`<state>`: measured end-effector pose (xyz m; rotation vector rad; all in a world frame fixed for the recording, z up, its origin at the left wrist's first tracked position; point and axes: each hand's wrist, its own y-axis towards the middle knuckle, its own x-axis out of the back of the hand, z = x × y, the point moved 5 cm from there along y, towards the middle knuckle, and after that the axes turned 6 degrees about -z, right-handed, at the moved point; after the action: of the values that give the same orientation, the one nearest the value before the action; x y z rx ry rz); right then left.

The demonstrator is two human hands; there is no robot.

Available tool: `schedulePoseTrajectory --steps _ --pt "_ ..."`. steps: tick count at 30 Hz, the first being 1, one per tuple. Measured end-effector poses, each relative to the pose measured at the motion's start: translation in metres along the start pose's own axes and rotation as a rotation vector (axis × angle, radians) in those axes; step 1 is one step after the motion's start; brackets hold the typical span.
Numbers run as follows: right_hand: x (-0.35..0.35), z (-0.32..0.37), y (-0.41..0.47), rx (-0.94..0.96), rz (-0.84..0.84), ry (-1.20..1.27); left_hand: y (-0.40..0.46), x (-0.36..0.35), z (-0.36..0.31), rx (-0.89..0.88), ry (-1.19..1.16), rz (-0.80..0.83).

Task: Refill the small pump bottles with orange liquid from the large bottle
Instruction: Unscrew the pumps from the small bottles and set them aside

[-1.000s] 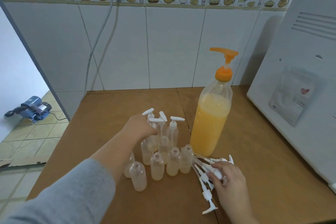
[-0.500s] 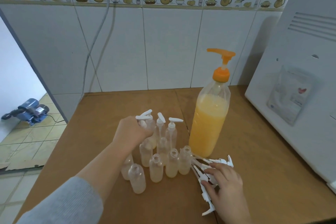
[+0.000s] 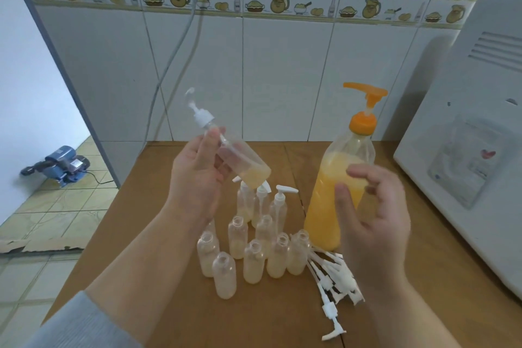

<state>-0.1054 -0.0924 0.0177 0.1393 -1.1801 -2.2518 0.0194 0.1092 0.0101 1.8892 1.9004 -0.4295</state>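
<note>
My left hand (image 3: 195, 175) grips a small pump bottle (image 3: 240, 161) lifted and tilted above the table, its white pump pointing up left and a little orange liquid at its base. My right hand (image 3: 372, 223) hovers empty, fingers loosely bent, in front of the large bottle (image 3: 336, 192) of orange liquid with its orange pump. Several small uncapped bottles (image 3: 254, 257) stand in a cluster on the wooden table (image 3: 423, 277). Behind them stand capped small bottles (image 3: 278, 206). A pile of loose white pumps (image 3: 333, 282) lies right of the cluster.
A large white appliance (image 3: 474, 155) fills the table's right side. A tiled wall (image 3: 282, 70) with hanging cables closes the back. The table's left edge drops to a tiled floor with a blue pump motor (image 3: 60, 164) and cardboard.
My left hand has lifted one capped small bottle out of the cluster and tilted it. My right hand has left the pile of loose pumps and risen toward the large bottle.
</note>
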Motion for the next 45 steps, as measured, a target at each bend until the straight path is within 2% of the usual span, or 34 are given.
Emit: schedulePoseTrajectory --steps 3,6,8,9,13,18,23,26,28,32,35,37,40,44,45 --pt "-0.007 0.029 0.030 -0.197 0.068 0.108 -0.020 -0.015 0.006 0.104 0.023 0.124" --pt "-0.026 0.039 0.045 -0.482 0.332 0.260 -0.044 -0.029 0.008 0.086 0.209 0.280" --pt "-0.038 0.043 0.044 -0.568 0.491 0.282 -0.052 -0.035 0.009 0.037 0.293 0.351" --pt "-0.041 0.043 0.041 -0.588 0.517 0.261 -0.054 -0.036 0.009 0.024 0.318 0.364" --pt "-0.041 0.031 0.031 -0.643 0.437 0.215 -0.056 -0.034 0.011 0.033 0.426 0.382" --pt "-0.045 0.028 0.019 -0.701 0.596 0.268 -0.057 -0.030 0.006 0.176 0.428 0.453" --pt "-0.043 0.026 0.015 -0.801 0.553 0.372 -0.057 -0.034 0.006 0.158 0.474 0.476" --pt "-0.042 0.030 0.017 -0.816 0.634 0.448 -0.065 -0.034 0.013 0.339 0.297 0.514" --pt "-0.041 0.030 0.022 -0.799 0.659 0.466 -0.065 -0.033 0.015 0.384 0.202 0.529" --pt "-0.036 0.026 0.028 -0.867 0.641 0.578 -0.061 -0.032 0.013 0.345 0.260 0.467" --pt "-0.042 0.033 0.023 -0.880 0.698 0.637 -0.068 -0.040 0.010 0.308 0.367 0.529" --pt "-0.040 0.030 0.025 -0.900 0.650 0.613 -0.070 -0.043 0.006 0.276 0.348 0.545" --pt "-0.029 0.024 0.036 -0.926 0.531 0.622 -0.061 -0.038 0.003 0.246 0.365 0.483" --pt "-0.029 0.033 0.035 -0.834 0.535 0.593 -0.063 -0.043 0.010 0.160 0.550 0.596" --pt "-0.028 0.033 0.037 -0.813 0.490 0.563 -0.064 -0.045 0.011 0.135 0.590 0.612"
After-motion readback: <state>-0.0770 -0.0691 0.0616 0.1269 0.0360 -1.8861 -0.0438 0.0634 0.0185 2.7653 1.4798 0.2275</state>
